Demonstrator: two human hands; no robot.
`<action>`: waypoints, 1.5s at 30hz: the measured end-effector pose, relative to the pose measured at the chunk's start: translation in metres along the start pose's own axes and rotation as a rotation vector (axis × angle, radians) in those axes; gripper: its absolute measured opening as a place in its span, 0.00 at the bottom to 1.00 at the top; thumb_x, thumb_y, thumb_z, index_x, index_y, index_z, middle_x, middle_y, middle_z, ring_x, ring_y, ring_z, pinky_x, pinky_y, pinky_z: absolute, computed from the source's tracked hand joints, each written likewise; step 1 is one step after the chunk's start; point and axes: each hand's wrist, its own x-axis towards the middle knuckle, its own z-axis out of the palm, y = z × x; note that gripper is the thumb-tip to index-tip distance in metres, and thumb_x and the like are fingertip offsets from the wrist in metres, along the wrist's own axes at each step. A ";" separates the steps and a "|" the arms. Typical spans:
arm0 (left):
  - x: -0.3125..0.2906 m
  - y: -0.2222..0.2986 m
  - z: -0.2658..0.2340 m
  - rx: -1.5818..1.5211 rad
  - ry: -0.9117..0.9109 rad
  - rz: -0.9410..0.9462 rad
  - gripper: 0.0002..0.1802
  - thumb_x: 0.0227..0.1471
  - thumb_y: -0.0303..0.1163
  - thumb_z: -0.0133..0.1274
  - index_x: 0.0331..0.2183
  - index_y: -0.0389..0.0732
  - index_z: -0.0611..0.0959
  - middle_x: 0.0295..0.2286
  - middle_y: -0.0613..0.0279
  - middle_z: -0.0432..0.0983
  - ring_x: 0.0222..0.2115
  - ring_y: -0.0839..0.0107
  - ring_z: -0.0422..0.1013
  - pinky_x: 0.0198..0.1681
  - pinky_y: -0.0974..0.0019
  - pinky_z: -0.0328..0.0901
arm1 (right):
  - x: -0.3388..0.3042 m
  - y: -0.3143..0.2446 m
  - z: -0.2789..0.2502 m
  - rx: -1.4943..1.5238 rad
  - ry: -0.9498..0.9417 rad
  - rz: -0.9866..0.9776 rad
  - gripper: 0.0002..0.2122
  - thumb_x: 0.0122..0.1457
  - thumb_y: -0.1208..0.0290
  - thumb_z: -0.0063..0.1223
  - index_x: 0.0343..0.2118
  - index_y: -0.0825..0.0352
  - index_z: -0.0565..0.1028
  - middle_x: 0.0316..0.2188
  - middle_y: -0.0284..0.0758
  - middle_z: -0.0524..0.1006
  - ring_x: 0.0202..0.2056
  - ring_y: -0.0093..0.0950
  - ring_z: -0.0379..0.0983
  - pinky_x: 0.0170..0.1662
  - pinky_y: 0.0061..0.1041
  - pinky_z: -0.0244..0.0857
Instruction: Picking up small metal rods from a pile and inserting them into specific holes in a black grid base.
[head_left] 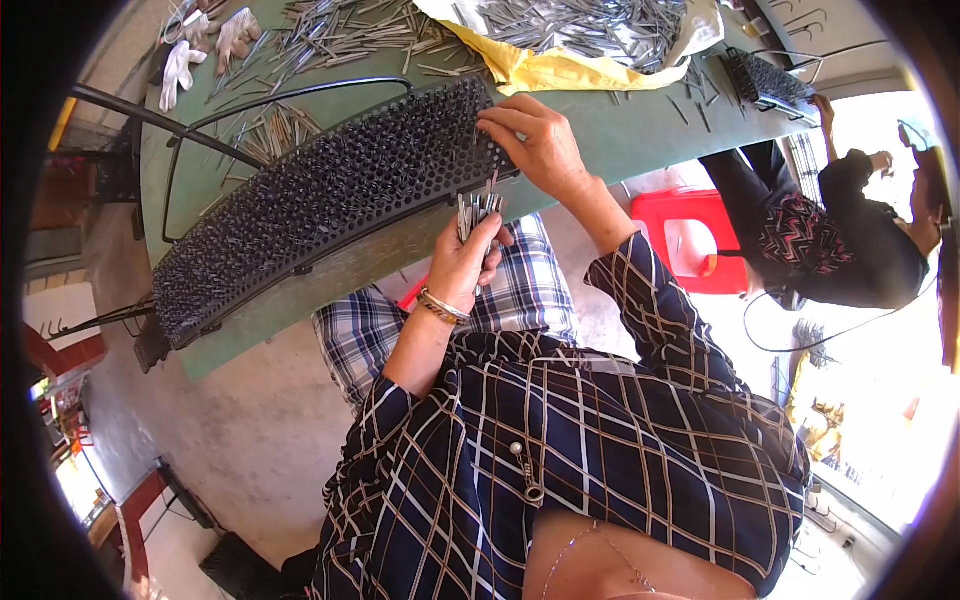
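Note:
A bundle of thin metal rods (pixel 478 212) is gripped in my left hand (pixel 462 262), just in front of the table edge. My right hand (pixel 543 143) is closed in a pinch over the right end of a long black perforated rack (pixel 320 180). Whatever lies between those fingertips is too small to make out. Dark rod ends fill most of the rack's holes, while bare holes show toward its right end, beside my right hand. The rack lies along the near edge of the green table (pixel 610 130).
Loose metal rods (pixel 350 35) are strewn behind the rack, with more on a yellow-edged sheet (pixel 570 70). Gloves (pixel 180 70) lie at the far left. A black bent-rod frame (pixel 300 92) reaches over the table. At right, another person (pixel 835 225) sits near a red stool (pixel 690 240) and a second rack (pixel 768 82).

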 end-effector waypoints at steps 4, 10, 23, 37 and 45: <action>0.001 -0.002 -0.002 -0.012 -0.002 0.006 0.12 0.53 0.36 0.52 0.38 0.43 0.72 0.24 0.64 0.71 0.15 0.85 0.57 0.12 0.81 0.49 | 0.001 -0.001 0.001 -0.071 -0.045 -0.066 0.07 0.51 0.73 0.56 0.33 0.67 0.78 0.30 0.37 0.75 0.29 0.32 0.74 0.33 0.27 0.67; 0.001 -0.003 -0.009 -0.020 -0.010 0.015 0.12 0.53 0.36 0.51 0.39 0.42 0.72 0.24 0.64 0.71 0.14 0.85 0.57 0.12 0.80 0.49 | 0.006 -0.007 -0.008 -0.126 -0.105 0.189 0.09 0.50 0.67 0.59 0.31 0.65 0.78 0.30 0.35 0.75 0.25 0.31 0.73 0.30 0.26 0.66; 0.000 -0.007 -0.020 -0.076 -0.018 0.032 0.12 0.52 0.35 0.52 0.39 0.42 0.74 0.22 0.64 0.71 0.12 0.86 0.57 0.10 0.80 0.47 | 0.023 -0.023 0.004 -0.343 -0.299 0.378 0.13 0.45 0.59 0.60 0.24 0.65 0.78 0.23 0.38 0.76 0.28 0.35 0.74 0.33 0.32 0.67; 0.003 -0.002 -0.021 -0.120 -0.067 -0.008 0.14 0.54 0.36 0.51 0.43 0.44 0.76 0.22 0.67 0.70 0.14 0.86 0.57 0.11 0.81 0.47 | 0.022 -0.025 0.019 -0.242 -0.121 0.621 0.14 0.39 0.61 0.58 0.24 0.69 0.80 0.21 0.40 0.78 0.26 0.33 0.76 0.34 0.28 0.69; 0.006 0.002 -0.020 -0.150 -0.064 -0.039 0.11 0.52 0.36 0.52 0.39 0.45 0.76 0.22 0.68 0.70 0.14 0.87 0.58 0.11 0.81 0.49 | 0.014 -0.020 0.018 -0.289 -0.107 0.545 0.15 0.39 0.60 0.60 0.25 0.67 0.80 0.25 0.41 0.76 0.29 0.34 0.74 0.35 0.27 0.67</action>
